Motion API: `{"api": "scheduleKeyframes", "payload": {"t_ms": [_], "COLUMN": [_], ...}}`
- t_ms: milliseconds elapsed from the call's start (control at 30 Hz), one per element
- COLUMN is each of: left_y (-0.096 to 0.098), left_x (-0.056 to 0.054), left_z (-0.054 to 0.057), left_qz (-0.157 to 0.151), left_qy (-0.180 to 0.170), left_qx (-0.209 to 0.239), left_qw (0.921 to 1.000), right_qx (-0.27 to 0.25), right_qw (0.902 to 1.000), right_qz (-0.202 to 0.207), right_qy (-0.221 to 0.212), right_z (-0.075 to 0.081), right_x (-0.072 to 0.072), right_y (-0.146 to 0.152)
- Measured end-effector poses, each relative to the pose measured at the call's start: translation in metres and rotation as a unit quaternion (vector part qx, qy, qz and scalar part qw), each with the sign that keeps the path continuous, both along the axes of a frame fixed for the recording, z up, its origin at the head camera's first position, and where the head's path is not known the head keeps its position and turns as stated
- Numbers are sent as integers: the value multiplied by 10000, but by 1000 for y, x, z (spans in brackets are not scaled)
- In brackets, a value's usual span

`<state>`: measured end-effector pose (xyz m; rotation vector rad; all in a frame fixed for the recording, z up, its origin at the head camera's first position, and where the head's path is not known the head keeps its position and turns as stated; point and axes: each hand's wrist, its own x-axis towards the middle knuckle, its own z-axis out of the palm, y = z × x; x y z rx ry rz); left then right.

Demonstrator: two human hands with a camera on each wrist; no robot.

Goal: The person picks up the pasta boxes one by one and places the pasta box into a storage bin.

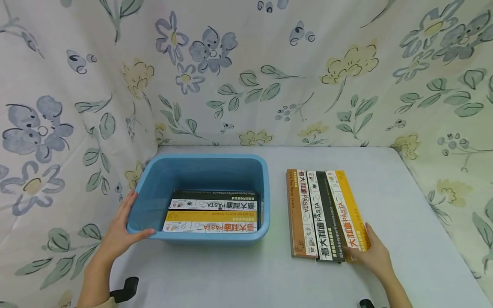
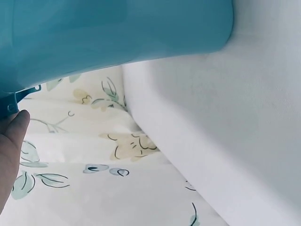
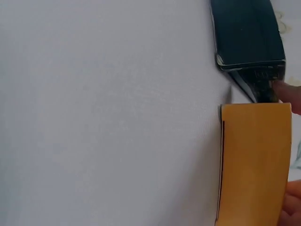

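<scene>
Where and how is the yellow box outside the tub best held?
Probably the near end of the yellow box, from the right: it is long and narrow, no box lies on that side, and the black box is close on its left.

left hand [image 1: 125, 226] spread wide, right hand [image 1: 369, 252] pinching, well apart

A white desk [image 1: 393, 192] spreads from the centre to six o'clock, and a floral cloth [image 1: 262, 55], printed in blue, yellow and green, hangs from nine through twelve to three.
</scene>
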<state>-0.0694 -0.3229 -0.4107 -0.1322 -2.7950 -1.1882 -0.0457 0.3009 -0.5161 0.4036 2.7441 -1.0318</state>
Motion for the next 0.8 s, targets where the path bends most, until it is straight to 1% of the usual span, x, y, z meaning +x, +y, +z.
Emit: {"api": "scheduleKeyframes", "payload": {"t_ms": [67, 233, 400, 500, 600, 800], "left_y": [0, -1, -1, -2, -3, -3], "left_x": [0, 1, 1, 1, 1, 0], "left_z": [0, 0, -1, -2, -3, -3], "left_qz": [-6, -30, -27, 4, 26, -5], "left_qy": [10, 13, 18, 15, 18, 2], "left_qx": [0, 15, 63, 49, 46, 63], "left_qw": [10000, 10000, 10000, 10000, 10000, 10000], "right_qx": [22, 101, 154, -51, -400, -999], "right_qw": [10000, 9991, 9984, 9980, 9962, 9865], "right_qz": [-47, -346, -529, -617, -744, -1245], "right_qy": [-51, -243, -104, -84, -191, -374], "right_z": [0, -2, -3, -1, 2, 8], "right_x": [-4, -12, -14, -15, -16, -17], "right_y": [-3, -8, -11, -11, -10, -10]}}
